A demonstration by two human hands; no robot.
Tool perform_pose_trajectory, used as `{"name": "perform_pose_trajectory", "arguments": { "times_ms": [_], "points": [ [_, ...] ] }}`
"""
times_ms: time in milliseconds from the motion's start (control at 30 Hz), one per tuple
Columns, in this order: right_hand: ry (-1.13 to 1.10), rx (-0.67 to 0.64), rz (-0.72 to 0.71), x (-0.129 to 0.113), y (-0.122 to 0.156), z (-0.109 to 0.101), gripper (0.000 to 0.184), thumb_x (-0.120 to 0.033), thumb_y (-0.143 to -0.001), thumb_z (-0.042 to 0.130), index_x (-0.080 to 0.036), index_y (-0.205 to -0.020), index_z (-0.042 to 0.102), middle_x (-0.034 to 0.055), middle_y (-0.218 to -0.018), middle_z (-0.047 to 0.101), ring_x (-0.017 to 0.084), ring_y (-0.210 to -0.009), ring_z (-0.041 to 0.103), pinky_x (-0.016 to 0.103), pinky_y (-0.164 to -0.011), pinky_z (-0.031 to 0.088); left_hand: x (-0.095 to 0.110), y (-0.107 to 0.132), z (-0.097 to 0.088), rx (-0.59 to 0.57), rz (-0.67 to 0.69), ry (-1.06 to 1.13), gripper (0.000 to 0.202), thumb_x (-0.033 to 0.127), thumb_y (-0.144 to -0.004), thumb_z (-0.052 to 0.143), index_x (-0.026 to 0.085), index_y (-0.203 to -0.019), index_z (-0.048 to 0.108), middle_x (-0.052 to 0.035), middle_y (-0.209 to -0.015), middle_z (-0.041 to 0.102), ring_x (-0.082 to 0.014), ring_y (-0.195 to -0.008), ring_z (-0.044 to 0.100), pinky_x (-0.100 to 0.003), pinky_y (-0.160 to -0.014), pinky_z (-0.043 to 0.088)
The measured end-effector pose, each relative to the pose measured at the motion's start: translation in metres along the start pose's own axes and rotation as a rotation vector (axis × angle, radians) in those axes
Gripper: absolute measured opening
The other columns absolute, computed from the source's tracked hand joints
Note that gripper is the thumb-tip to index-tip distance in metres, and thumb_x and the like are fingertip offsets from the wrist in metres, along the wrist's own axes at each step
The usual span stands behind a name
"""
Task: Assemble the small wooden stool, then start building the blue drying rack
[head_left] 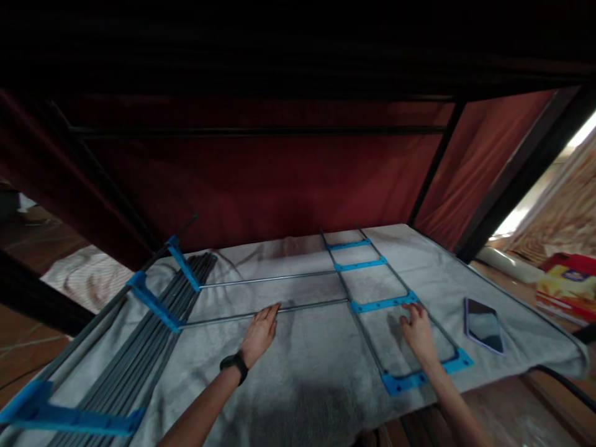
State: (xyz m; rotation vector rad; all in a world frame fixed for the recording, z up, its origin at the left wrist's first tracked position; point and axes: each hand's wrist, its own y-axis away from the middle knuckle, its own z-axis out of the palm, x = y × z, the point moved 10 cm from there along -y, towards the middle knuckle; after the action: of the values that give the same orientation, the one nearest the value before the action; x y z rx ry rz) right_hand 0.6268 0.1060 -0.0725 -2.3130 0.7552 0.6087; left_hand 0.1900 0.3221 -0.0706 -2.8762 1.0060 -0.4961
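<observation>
My left hand [259, 332], with a dark band on its wrist, is closed over a thin metal rod [310, 306]. That rod runs from a blue plastic bracket [156, 304] at left to a ladder-like frame of metal tubes and blue crosspieces. My right hand [416, 329] is at the right end of a blue crosspiece [382, 305], its thumb and fingers apart and fingertips at the joint. A second rod [267, 279] lies parallel behind the first, joining another blue bracket [184, 264] to the frame. The frame's nearest blue crosspiece [405, 383] passes beneath my right forearm.
Several loose grey tubes [135, 360] lie bundled on the left of the grey cloth-covered surface [298, 372]. Another blue bracket [69, 416] is at front left. A phone [484, 325] lies at right, beyond it a red-yellow box [568, 285]. Dark posts and red fabric [279, 186] enclose the back.
</observation>
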Motion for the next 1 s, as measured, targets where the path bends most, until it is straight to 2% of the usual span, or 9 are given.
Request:
{"name": "perform_pose_trajectory", "arguments": {
  "times_ms": [67,167,267,467,533,667,800,900,1000],
  "points": [
    [0.185,-0.042,0.027,0.028,-0.024,-0.006,0.046,-0.025,-0.086,0.042,-0.007,-0.125,0.059,0.0217,-0.131,0.052,0.032,-0.124,0.052,0.043,-0.107,0.04,-0.002,-0.008,0.007,-0.05,0.012,-0.028,0.053,0.013,-0.093,0.04,0.018,-0.146,0.045,-0.011,-0.139,0.057,-0.0237,-0.125,0.053,-0.041,-0.11,0.039],
    [0.411,-0.214,0.081,0.05,-0.042,0.004,0.046,-0.021,-0.088,0.042,-0.004,-0.13,0.055,0.0232,-0.127,0.057,0.032,-0.12,0.056,0.04,-0.103,0.041,-0.002,-0.018,0.014,-0.106,-0.019,-0.088,0.047,0.019,-0.096,0.041,0.02,-0.142,0.05,-0.0103,-0.138,0.058,-0.0249,-0.125,0.053,-0.042,-0.108,0.039],
    [0.528,-0.313,0.15,0.054,-0.049,0.015,0.042,-0.018,-0.09,0.042,-0.003,-0.126,0.056,0.0246,-0.117,0.062,0.034,-0.114,0.06,0.041,-0.097,0.044,-0.001,-0.024,0.014,-0.143,-0.085,-0.151,0.04,0.026,-0.098,0.042,0.022,-0.136,0.057,-0.0105,-0.137,0.057,-0.0268,-0.126,0.052,-0.043,-0.104,0.042],
    [0.575,-0.31,0.291,0.051,-0.064,0.022,0.039,-0.016,-0.091,0.038,-0.002,-0.122,0.057,0.0285,-0.118,0.06,0.038,-0.114,0.06,0.048,-0.091,0.046,0.0,-0.035,0.008,-0.188,-0.12,-0.131,0.034,0.025,-0.099,0.04,0.024,-0.119,0.067,-0.0077,-0.12,0.065,-0.0233,-0.114,0.059,-0.035,-0.093,0.046],
    [0.549,-0.325,0.327,0.053,-0.068,0.019,0.039,-0.014,-0.09,0.038,-0.003,-0.122,0.059,0.0294,-0.121,0.058,0.037,-0.115,0.059,0.049,-0.093,0.046,-0.001,-0.036,0.007,-0.205,-0.118,-0.129,0.033,0.023,-0.099,0.039,0.022,-0.114,0.068,-0.0081,-0.118,0.066,-0.0229,-0.111,0.06,-0.034,-0.092,0.047],
    [0.426,-0.389,0.352,0.056,-0.078,0.008,0.035,-0.012,-0.085,0.045,-0.006,-0.114,0.063,0.0257,-0.116,0.063,0.031,-0.107,0.065,0.039,-0.088,0.049,0.0,-0.037,0.004,-0.207,-0.12,-0.164,0.037,0.019,-0.099,0.036,0.02,-0.124,0.063,-0.0104,-0.124,0.065,-0.0251,-0.115,0.06,-0.037,-0.091,0.047],
    [0.25,-0.457,0.36,0.05,-0.088,-0.005,0.021,-0.014,-0.078,0.053,-0.012,-0.095,0.066,0.015,-0.088,0.069,0.024,-0.085,0.07,0.029,-0.072,0.05,0.0,-0.036,0.004,-0.197,-0.118,-0.153,0.038,0.018,-0.1,0.033,0.017,-0.125,0.062,-0.0116,-0.122,0.067,-0.0253,-0.113,0.062,-0.038,-0.093,0.046],
    [0.091,-0.508,0.356,0.037,-0.092,-0.019,0.011,-0.02,-0.077,0.054,-0.016,-0.084,0.061,0.0042,-0.064,0.062,0.018,-0.064,0.065,0.025,-0.059,0.049,-0.005,-0.036,0.003,-0.183,-0.119,-0.124,0.036,0.021,-0.1,0.033,0.017,-0.121,0.063,-0.012,-0.121,0.068,-0.0251,-0.11,0.065,-0.038,-0.093,0.046],
    [-0.249,-0.603,0.365,0.013,-0.091,-0.038,0.01,-0.026,-0.072,0.06,-0.018,-0.077,0.056,-0.0016,-0.059,0.054,0.012,-0.054,0.055,0.022,-0.051,0.045,-0.009,-0.037,0.001,-0.175,-0.119,-0.106,0.035,0.024,-0.101,0.034,0.018,-0.12,0.063,-0.0121,-0.122,0.068,-0.0249,-0.11,0.065,-0.037,-0.094,0.045]
  ]
}}
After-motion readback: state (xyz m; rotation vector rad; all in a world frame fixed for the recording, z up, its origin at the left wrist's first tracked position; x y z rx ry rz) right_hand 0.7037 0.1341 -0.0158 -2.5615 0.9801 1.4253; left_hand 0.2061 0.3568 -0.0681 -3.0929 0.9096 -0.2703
